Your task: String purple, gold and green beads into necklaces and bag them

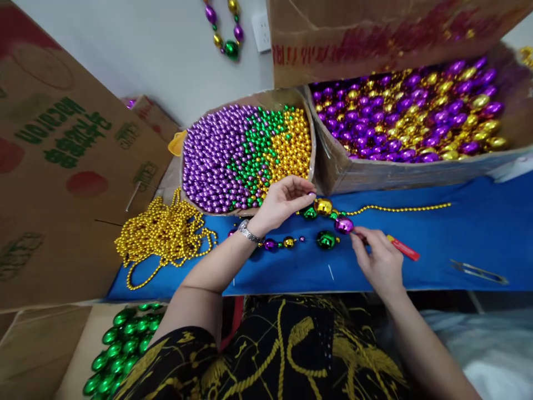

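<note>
The person sits at a blue-covered table (458, 233) with a half-strung bead strand (325, 214) laid across it, right in front of the body and between the two hands. The left hand (283, 203) hovers at the strand's upper run, fingers loosely curled and fairly narrow, fingertips pinching near a small purple bead beside the big gold bead (323, 206). The right hand (381, 261) lies low on the cloth, fingers closed on something thin next to the large purple bead (344, 225); whether it's the string end or the red-handled tool (403, 249) just beside it, the picture doesn't settle.

The layout looks built for short reaches. A shallow box of small beads (245, 155) sits just beyond the left hand, sorted in purple, green and gold patches (handy for picking by colour). A bigger carton of large purple and gold beads (408, 114) stands to its right. A heap of gold bead chain (164, 233) rests at the table's left end, green beads (120, 344) fill a box down by the left elbow, and thread snips (478, 271) lie well off to the right. A finished necklace (227, 28) hangs on the wall, maybe as a sample.
</note>
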Motion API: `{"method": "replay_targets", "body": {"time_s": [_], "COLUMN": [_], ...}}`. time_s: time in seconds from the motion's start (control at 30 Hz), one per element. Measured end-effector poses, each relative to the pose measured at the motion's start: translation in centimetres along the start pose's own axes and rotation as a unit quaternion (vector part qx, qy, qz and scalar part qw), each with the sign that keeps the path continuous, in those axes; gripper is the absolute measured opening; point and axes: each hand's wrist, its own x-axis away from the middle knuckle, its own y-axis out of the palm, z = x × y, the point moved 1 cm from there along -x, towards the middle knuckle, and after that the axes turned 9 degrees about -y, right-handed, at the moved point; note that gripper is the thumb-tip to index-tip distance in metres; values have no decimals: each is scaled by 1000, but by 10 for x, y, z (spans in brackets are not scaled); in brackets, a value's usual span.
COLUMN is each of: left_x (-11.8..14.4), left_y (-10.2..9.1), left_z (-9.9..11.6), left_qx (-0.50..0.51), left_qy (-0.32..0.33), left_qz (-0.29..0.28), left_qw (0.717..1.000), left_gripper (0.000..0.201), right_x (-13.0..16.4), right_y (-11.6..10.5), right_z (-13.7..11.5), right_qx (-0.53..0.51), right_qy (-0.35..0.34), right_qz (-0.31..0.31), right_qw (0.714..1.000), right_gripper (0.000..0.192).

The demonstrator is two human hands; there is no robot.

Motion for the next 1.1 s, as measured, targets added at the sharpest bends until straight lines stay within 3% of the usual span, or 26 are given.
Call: {"method": "replay_targets", "body": {"time_s": [0.1, 0.2, 0.3, 0.37, 0.5, 0.6, 0.7, 0.8, 0.87, 0.97, 1.03, 1.1], "left_x": [1, 4, 6, 7, 3, -1, -2, 3, 8, 18, 24, 29], "left_y": [19, 40, 55, 63, 77, 85, 86, 85, 88, 98, 102, 101], "left_z": [-14, -36, -43, -35, -1, 16, 9, -22, -49, -83, -98, -107], "left_qx": [-2, -28, -86, -115, -123, -91, -59, -118, -257, -506, -612, -668], "left_qy": [-13, -7, 50, 80, 113, 119, 103, 109, 122, 125, 125, 131], "left_qz": [-37, -75, -86, -88, -108, -95, -81, -66, -90, -162, -175, -165], "left_qw": [999, 997, 991, 986, 980, 984, 990, 985, 954, 838, 761, 714], "left_gripper": [24, 21, 18, 17, 15, 14, 18, 27, 33, 41, 39, 36], "right_x": [16, 33, 37, 29, -1, -16, -14, -4, 0, -1, -5, -11], "right_y": [15, 26, 16, 0, -25, -25, -17, -13, -14, -21, -28, -35], "right_z": [17, 34, 38, 32, 7, -5, 0, 11, 14, 12, 11, 15], "right_qx": [-136, -194, -86, -26, -60, -61, -83, -147, -197, -232, -232, -237], "right_qy": [140, 206, 169, 137, 95, 36, 49, 120, 171, 216, 231, 242], "right_qz": [-24, -87, -144, -124, -60, -49, -57, -40, -15, 17, 47, 99], "right_qw": [980, 955, 971, 983, 992, 996, 994, 981, 965, 948, 944, 936], "right_gripper": [28, 28, 24, 24, 31, 23, 23, 24, 26, 29, 30, 30]}}
